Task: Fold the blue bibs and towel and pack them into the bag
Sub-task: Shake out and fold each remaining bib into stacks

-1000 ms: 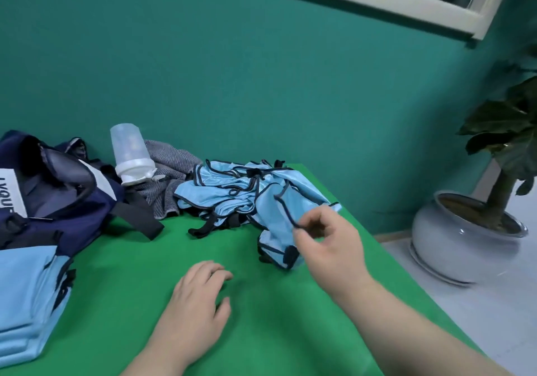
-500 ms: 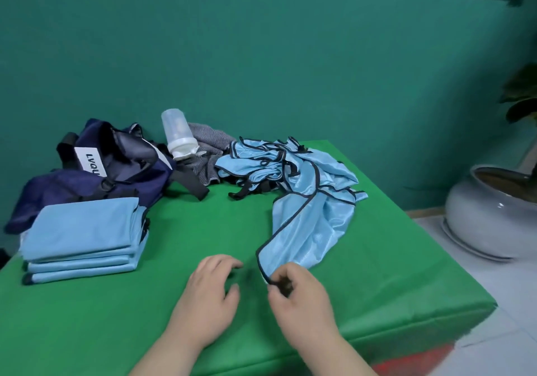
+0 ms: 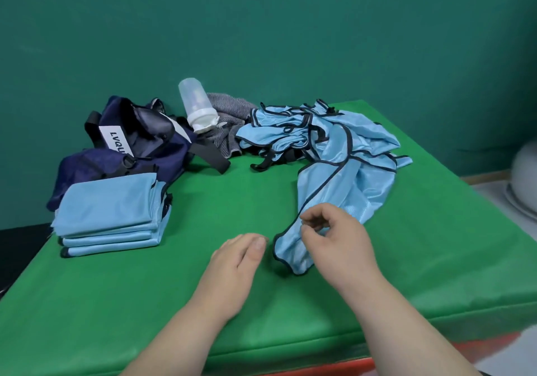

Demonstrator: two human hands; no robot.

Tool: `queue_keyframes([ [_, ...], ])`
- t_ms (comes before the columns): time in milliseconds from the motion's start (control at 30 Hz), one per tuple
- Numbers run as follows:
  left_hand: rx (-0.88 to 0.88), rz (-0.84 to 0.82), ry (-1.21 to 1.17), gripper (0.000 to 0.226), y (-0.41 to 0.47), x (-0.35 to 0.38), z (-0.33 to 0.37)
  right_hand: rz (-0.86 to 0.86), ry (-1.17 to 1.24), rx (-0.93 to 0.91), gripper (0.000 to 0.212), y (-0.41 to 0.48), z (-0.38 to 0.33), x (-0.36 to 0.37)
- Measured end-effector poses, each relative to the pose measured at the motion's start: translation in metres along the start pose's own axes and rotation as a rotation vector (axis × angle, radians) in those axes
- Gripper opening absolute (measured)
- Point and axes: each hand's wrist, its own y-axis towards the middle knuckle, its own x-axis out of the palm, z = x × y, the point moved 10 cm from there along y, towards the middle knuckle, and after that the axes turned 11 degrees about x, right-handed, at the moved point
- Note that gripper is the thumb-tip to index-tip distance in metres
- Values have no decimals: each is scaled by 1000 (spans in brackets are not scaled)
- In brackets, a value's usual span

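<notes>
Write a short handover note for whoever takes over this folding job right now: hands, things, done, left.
Left hand: open, flat on the table.
Right hand: fingers curled, seemingly pinching the trim of a loose bib that trails from the pile.
Done: a stack of folded bibs lies in front of the bag.
Left: fold this bib, the pile and the towel by the wall, then pack everything into the bag.

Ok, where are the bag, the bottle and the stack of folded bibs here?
bag [image 3: 87, 169]: head view, navy cloth on its near side.
bottle [image 3: 195, 99]: head view, its clear body.
stack of folded bibs [image 3: 107, 207]: head view, the top bib's face.
</notes>
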Motion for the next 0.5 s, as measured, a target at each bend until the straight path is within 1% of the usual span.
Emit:
queue_keyframes([
  [100, -112, -100, 89, 61, 22, 12, 7, 42, 48, 38, 15, 12, 3, -10],
  [200, -250, -225, 148, 27, 38, 29, 8, 66, 84, 78, 18, 18, 7, -18],
  [267, -298, -274, 136, 13, 42, 36, 7, 84, 96, 92, 18, 20, 10, -25],
  [333, -287, -207, 110, 12, 48, 28, 11, 110, 107, 104, 16, 23, 13, -34],
  [433, -207, -5, 109, 16, 62, -1, 28, 140, 162, 129, 14, 29, 18, -46],
  [500, -176, 81, 72, 19, 73, -11, 35, 150, 214, 148, 13, 34, 21, -51],
])
